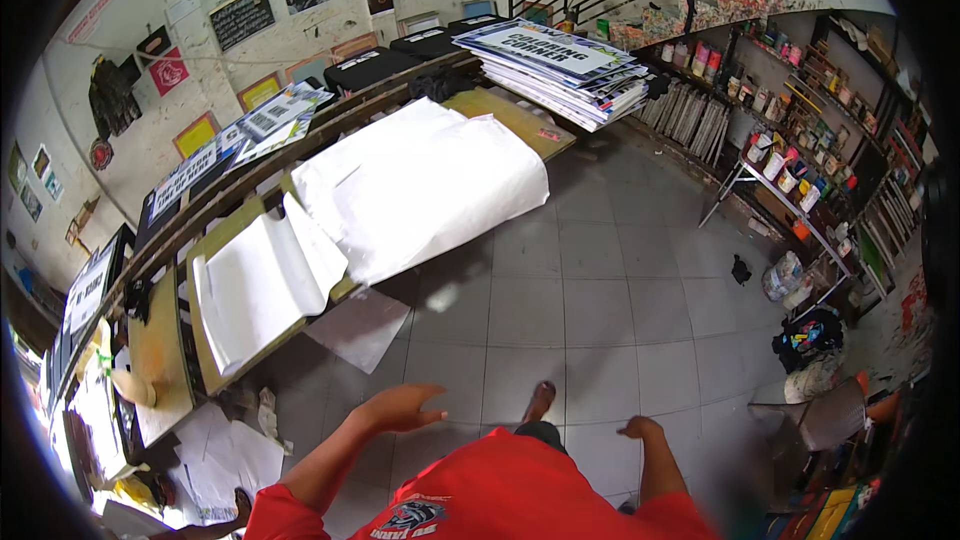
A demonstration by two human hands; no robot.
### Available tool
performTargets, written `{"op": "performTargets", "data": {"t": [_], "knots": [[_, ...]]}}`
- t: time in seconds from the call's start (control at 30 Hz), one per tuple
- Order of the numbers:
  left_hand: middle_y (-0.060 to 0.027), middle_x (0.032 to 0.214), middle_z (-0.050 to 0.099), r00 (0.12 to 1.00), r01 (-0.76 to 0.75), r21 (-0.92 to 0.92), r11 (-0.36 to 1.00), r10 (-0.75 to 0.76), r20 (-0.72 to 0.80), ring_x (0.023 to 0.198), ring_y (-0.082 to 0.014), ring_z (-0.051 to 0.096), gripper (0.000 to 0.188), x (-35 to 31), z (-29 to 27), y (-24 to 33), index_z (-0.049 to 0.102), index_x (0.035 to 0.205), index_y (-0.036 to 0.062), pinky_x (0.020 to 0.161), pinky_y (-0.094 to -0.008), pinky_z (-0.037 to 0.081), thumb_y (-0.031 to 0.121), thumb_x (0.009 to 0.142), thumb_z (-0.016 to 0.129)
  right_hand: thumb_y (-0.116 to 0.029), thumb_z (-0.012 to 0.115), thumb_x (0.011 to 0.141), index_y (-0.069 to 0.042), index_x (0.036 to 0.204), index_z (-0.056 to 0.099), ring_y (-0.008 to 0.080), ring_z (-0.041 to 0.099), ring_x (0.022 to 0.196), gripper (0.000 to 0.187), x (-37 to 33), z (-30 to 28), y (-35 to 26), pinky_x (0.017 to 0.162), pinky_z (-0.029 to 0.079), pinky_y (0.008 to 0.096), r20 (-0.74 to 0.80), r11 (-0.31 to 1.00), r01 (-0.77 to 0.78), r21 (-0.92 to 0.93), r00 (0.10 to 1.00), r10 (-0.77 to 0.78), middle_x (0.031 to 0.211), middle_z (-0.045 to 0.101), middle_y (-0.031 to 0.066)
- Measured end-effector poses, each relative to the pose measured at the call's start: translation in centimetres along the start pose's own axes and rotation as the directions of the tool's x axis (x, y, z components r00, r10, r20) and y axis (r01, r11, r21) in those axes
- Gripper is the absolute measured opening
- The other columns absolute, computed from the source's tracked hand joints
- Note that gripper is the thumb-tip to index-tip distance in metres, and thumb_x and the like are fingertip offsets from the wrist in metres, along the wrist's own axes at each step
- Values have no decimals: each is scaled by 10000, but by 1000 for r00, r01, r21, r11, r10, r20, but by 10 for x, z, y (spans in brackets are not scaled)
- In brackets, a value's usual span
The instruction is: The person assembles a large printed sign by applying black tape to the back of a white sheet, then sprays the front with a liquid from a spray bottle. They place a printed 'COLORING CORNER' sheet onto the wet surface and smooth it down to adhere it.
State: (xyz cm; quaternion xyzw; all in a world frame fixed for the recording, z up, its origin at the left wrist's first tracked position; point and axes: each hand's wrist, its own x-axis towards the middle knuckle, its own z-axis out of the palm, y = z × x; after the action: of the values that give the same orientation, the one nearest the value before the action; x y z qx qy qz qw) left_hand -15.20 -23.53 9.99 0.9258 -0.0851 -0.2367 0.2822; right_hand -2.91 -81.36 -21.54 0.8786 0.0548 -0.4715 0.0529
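Observation:
My left hand (405,408) hangs over the tiled floor with its fingers apart and nothing in it. It is nearest to a loose white sheet (365,330) that lies below the table's front edge. My right hand (642,428) is also over the floor, smaller in view, its fingers loosely bent, and no object shows in it. Ahead on the left, a large pile of white paper (420,190) covers much of a long wooden table (500,112). Beside it, nearer to me, a folded white sheet (255,285) rests on the table. Neither hand touches the paper.
A thick stack of printed boards (560,65) sits at the table's far end. Paint-pot shelves (780,100) and a small stand of bottles (790,180) line the right. A brown chair (830,415) stands lower right. Papers (225,455) and another person's foot (243,508) are lower left.

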Motion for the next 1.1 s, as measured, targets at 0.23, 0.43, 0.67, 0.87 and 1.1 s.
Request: {"op": "performTargets", "data": {"t": [0.23,0.43,0.67,0.87,1.1], "knots": [[-197,1354,580,985,58,-268,962,-98,-140,1223,-343,582,600,130,-27,4,529,1380,49,1017,-426,464,435,932,631,-445,646,903,-5,1247,639,367,597,1179,559,109,-198,50,983,491,453,-317,994,23,111,948,13,1264,632,212],[-212,1288,630,916,217,-592,776,-371,-151,1178,-349,623,503,203,-13,24,594,1316,16,1000,-403,483,356,946,614,-214,687,897,-22,1268,599,385,599,1151,427,56,-581,-61,975,483,446,-941,883,466,62,321,-104,1232,644,193],[-185,1296,637,880,44,-609,792,-320,-352,1177,-324,631,409,284,-89,29,614,1280,10,1007,-380,481,228,936,646,-70,686,837,-41,1334,543,359,485,1267,518,25,-846,-126,1041,431,447,-898,875,217,-433,-22,-439,1361,531,183],[-167,1235,661,876,-167,-674,719,-206,-437,1140,-257,638,338,366,-168,13,620,1253,-7,996,-356,480,119,940,634,-56,661,807,-64,1226,634,330,530,1227,421,80,-910,-121,1026,450,434,-767,754,195,-627,10,-641,1307,591,129],[-131,1173,664,868,-300,-497,814,17,-497,1014,-239,652,269,511,-286,27,631,1186,5,873,-345,514,168,976,600,-93,680,814,-63,1040,697,258,599,1090,229,100,-935,-111,917,501,377,-644,604,337,-722,-8,-765,1082,677,61]]}}
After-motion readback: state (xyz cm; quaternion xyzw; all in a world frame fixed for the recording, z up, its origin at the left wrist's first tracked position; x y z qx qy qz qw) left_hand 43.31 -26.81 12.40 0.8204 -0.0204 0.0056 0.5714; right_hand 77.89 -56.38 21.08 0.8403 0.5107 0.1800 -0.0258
